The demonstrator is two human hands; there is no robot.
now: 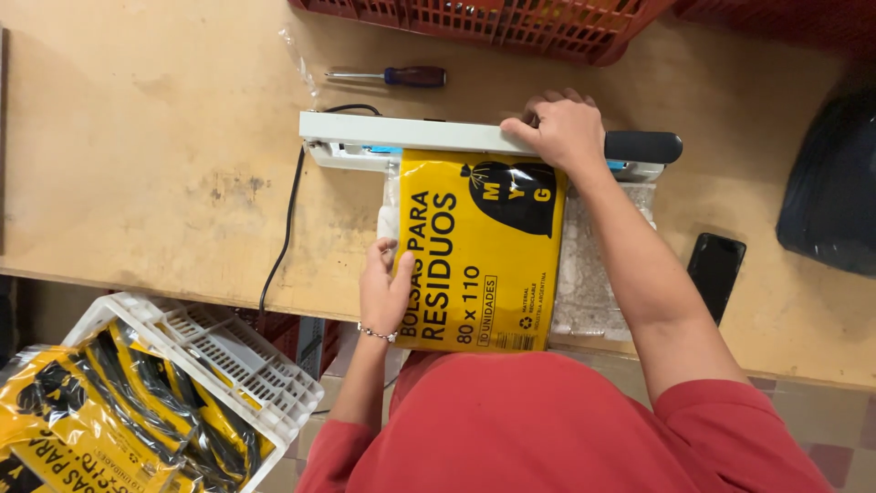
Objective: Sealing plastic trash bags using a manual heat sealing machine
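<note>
Left hand (pixel 385 290) grips yellow packet (pixel 479 251); right hand (pixel 566 132) clasps sealer bar (pixel 411 135) above.

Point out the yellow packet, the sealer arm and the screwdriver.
yellow packet (pixel 479 265), head view, middle of its printed face.
sealer arm (pixel 401 134), head view, white bar left of the right hand.
screwdriver (pixel 415 77), head view, dark handle.

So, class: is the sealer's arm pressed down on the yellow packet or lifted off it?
Pressed down. The right hand bears on the white sealer arm, which lies flat across the yellow packet's top edge with no gap visible.
</note>
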